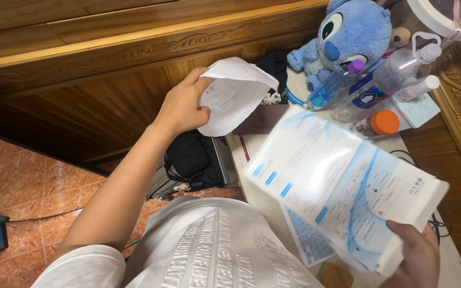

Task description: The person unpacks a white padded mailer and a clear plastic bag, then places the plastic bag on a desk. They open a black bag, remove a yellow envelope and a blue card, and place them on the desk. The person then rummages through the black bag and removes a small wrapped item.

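Above the pale tabletop (pixel 265 205), the right hand (pixel 414 256) grips a flat white-and-blue printed box (pixel 342 184); the left hand (pixel 183 106) pinches crumpled white paper (pixel 233 96).

The left arm stretches up from seven o'clock toward eleven o'clock, bare from the short white sleeve, elbow nearly straight. The left hand (pixel 183 105) is raised, wrist bent slightly, fingers and thumb pinched closed, knuckles facing the camera. The right hand (pixel 415 257) sits low at five o'clock, fingers curled in a closed grip, only its back showing.
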